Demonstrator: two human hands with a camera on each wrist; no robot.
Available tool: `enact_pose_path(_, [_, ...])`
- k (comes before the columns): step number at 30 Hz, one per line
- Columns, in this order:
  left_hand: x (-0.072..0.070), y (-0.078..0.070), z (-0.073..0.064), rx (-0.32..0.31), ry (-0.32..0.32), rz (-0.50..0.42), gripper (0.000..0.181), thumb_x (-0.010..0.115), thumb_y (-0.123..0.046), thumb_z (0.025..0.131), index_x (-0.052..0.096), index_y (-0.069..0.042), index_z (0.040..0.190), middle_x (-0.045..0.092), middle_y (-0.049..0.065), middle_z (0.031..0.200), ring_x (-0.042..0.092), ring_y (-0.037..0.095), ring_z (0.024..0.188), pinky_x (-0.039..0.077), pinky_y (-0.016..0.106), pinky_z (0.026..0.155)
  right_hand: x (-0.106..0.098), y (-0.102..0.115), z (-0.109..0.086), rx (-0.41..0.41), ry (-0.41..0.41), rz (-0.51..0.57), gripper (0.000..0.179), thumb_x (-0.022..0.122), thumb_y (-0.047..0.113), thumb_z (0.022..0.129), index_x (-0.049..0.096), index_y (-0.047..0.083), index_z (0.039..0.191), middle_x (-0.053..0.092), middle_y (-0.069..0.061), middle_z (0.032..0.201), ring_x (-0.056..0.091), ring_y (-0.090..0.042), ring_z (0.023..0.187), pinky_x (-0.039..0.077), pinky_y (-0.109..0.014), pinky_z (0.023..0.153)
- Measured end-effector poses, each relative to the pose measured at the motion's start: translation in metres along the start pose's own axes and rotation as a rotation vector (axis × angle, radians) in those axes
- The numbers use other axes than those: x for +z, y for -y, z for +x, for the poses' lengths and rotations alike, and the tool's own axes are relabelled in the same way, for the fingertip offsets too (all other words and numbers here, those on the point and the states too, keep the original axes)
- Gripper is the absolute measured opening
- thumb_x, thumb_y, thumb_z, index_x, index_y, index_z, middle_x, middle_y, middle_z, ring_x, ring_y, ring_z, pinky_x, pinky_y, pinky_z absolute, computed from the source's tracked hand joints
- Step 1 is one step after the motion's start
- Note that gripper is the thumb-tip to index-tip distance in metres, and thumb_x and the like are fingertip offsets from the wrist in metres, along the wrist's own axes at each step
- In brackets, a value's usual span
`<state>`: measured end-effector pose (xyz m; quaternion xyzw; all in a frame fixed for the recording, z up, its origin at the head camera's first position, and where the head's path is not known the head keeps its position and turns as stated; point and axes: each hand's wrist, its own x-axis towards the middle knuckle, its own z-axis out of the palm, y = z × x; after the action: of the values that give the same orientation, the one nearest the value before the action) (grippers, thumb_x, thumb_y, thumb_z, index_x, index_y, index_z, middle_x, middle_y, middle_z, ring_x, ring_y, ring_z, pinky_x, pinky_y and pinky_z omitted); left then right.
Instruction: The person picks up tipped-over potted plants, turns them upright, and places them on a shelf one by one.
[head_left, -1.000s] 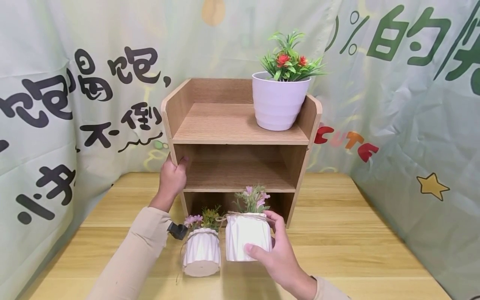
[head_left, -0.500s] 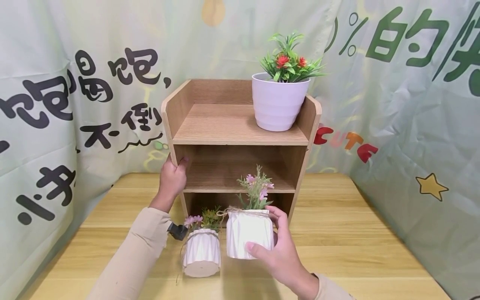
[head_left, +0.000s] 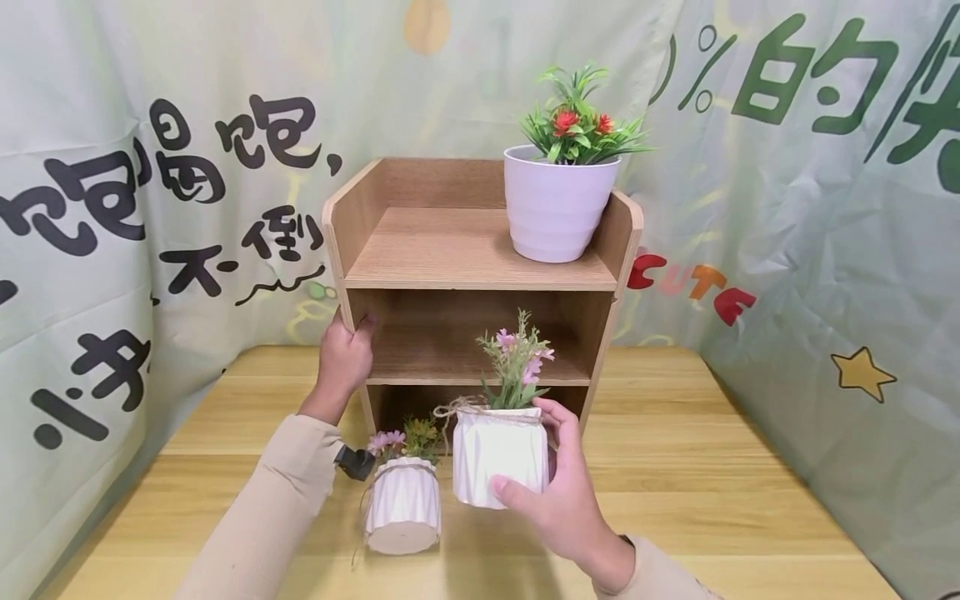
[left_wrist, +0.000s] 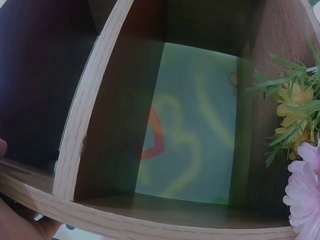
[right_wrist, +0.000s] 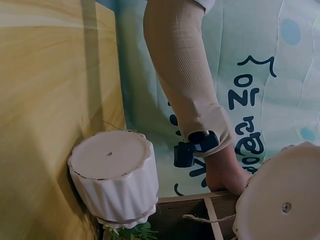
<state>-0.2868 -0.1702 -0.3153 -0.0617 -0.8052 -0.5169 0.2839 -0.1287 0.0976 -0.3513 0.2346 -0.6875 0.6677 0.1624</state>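
My left hand (head_left: 346,354) grips the left side panel of a small wooden shelf unit (head_left: 480,279), with the thumb inside the middle compartment. My right hand (head_left: 564,492) holds a white fluted flowerpot (head_left: 498,458) off the table, thumb in front and fingers round its right side. Pink flowers (head_left: 517,358) and a twine bow top this pot; its base (right_wrist: 282,195) shows in the right wrist view. A smaller white pot (head_left: 403,504) lies on its side to the left, base towards me. Its yellow and pink flowers (left_wrist: 300,120) reach the shelf's bottom opening.
A larger lilac-white pot (head_left: 561,204) with green leaves and red flowers stands on the shelf's top right. The wooden table (head_left: 720,492) extends to both sides. Printed curtains (head_left: 810,250) hang behind and beside it. A black wrist camera (head_left: 354,462) sits near the small pot's flowers.
My right hand has raised the held pot a little, and its flowers now stand higher in front of the middle compartment. The left hand and the other pots stay put.
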Motion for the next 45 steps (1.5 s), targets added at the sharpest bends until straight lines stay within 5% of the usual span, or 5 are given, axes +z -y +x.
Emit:
enact_pose_path(11, [0.001,-0.001,-0.001,0.005,0.000,-0.011,0.040,0.051,-0.018,0.098,0.050,0.006,0.129,0.057,0.030,0.124,0.052,0.042,0.117,0.038,0.051,0.100,0.003,-0.003,0.010,-0.119,-0.029,-0.029,0.089,0.076,-0.004,0.064,0.026,-0.003,0.137,0.045,-0.020,0.117,0.051,-0.029,0.096,0.054,-0.037,0.073])
enact_pose_path(45, [0.000,-0.001,-0.001,-0.012,-0.007,-0.012,0.037,0.052,-0.018,0.097,0.051,0.006,0.126,0.059,0.031,0.120,0.054,0.043,0.114,0.040,0.052,0.098,0.008,0.004,0.047,-0.298,-0.081,-0.122,0.091,0.079,0.001,0.060,0.029,-0.003,0.136,0.051,-0.018,0.113,0.058,-0.031,0.087,0.056,-0.037,0.063])
